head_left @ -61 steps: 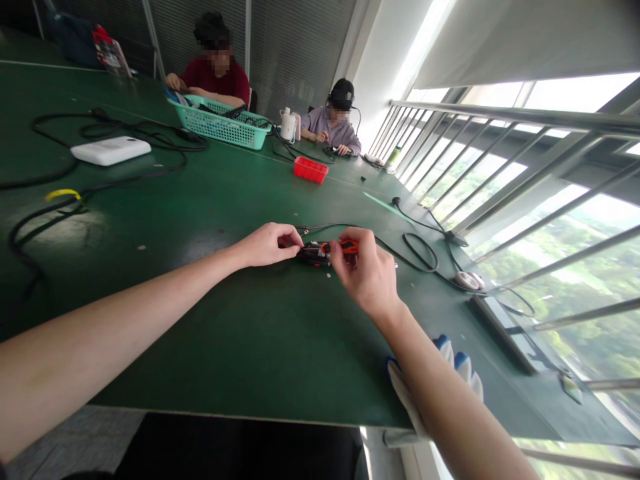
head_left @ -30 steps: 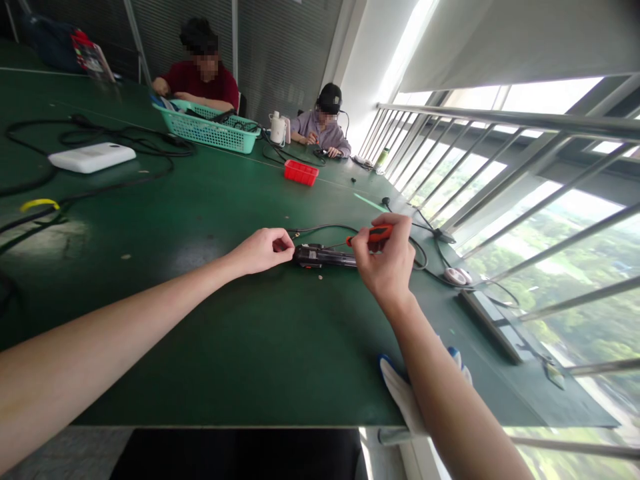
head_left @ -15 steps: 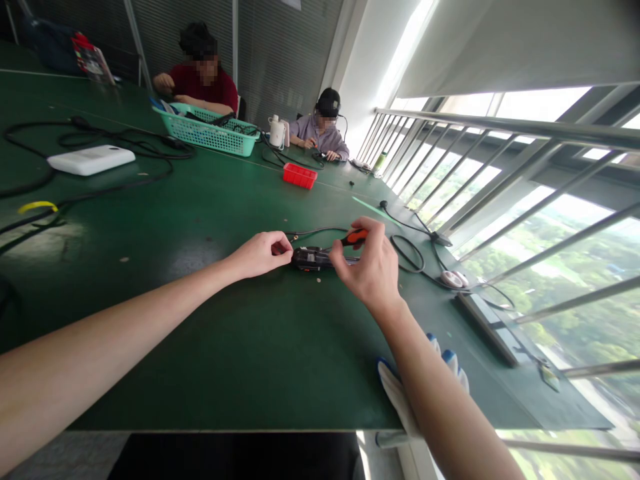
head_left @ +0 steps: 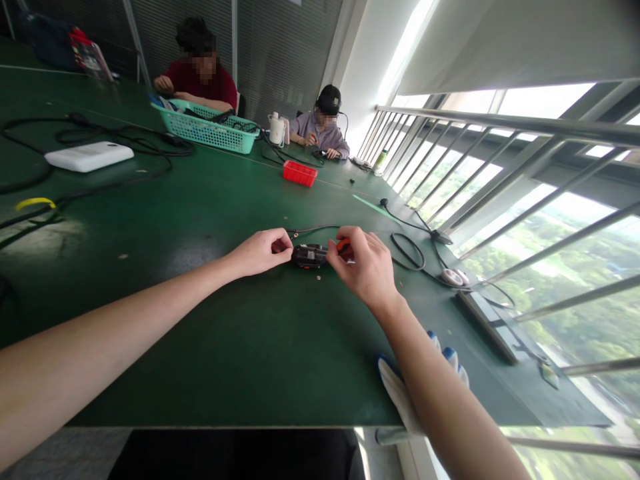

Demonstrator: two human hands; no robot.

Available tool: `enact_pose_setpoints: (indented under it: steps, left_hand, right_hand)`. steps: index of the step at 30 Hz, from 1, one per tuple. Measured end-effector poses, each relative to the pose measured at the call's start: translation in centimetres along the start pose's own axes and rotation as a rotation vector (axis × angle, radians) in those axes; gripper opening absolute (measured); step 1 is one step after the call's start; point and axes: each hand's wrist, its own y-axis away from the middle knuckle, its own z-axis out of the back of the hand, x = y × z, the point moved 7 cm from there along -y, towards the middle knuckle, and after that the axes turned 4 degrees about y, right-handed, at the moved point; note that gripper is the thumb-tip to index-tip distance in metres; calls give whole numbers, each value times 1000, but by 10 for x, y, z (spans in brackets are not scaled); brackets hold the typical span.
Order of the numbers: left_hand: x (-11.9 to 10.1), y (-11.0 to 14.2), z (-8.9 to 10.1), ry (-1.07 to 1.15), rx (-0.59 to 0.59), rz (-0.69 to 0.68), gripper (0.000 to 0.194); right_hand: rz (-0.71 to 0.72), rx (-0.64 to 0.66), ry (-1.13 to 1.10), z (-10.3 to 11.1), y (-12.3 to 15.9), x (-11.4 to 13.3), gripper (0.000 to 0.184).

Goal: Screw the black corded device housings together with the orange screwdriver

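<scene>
A black power tool [head_left: 310, 256] with small orange marks lies across the green table [head_left: 225, 360] in front of me; its exact kind is hard to make out. My left hand [head_left: 265, 253] is closed in a pinch at the tool's left end. Over its right part, my right hand [head_left: 365, 267] grips a screwdriver [head_left: 344, 246] with an orange and black handle. Fingers hide most of the screwdriver, and its tip does not show. The tool's right end is also covered by my right hand.
Behind the tool runs a thin cord [head_left: 315, 229]. White gloves with blue edges [head_left: 400, 393] lie under my right forearm. Farther off stand a red tray [head_left: 300, 173] and a green basket [head_left: 210, 133]. Two people sit at the far side. A metal railing [head_left: 500, 127] borders the right.
My right hand has shifted slightly left along the tool and turned, so less of the screwdriver handle shows. My left hand has stayed at the tool's left end.
</scene>
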Motion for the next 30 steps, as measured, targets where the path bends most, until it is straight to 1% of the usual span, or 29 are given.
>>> enact_pose_setpoints:
  steps: [4, 6, 12, 16, 17, 19, 22, 24, 25, 30]
  left_hand:
    - [0, 0, 1, 1, -1, -4, 22]
    - [0, 0, 1, 2, 4, 0, 22]
    - [-1, 0, 0, -13, 8, -10, 20]
    - [0, -1, 0, -16, 9, -23, 20]
    - [1, -1, 0, -15, 11, -29, 20]
    - [1, 0, 0, -14, 20, -41, 21]
    - [0, 1, -1, -6, 48, -44, 23]
    - [-1, 1, -1, -7, 63, -45, 24]
    - [-1, 1, -1, -10, 66, -50, 24]
    - [-2, 2, -3, -28, 63, -80, 24]
  right_hand:
    - [-35, -133, 11, 10, 2, -4, 7]
    - [-46, -148, 36, 11, 2, -5, 6]
    - [-12, -70, 58, 9, 0, -2, 9]
    - [-50, -50, -55, 6, 0, -3, 32]
    - [-56, -39, -74, 5, 0, -4, 35]
    - [-79, -26, -72, 4, 1, -5, 32]
    - [-155, -95, -101, 8, 5, -8, 26]
    - [-179, -135, -175, 9, 8, -6, 27]
    - [-178, -136, -210, 8, 8, -4, 29]
    - [-163, -38, -272, -8, 10, 8, 29]
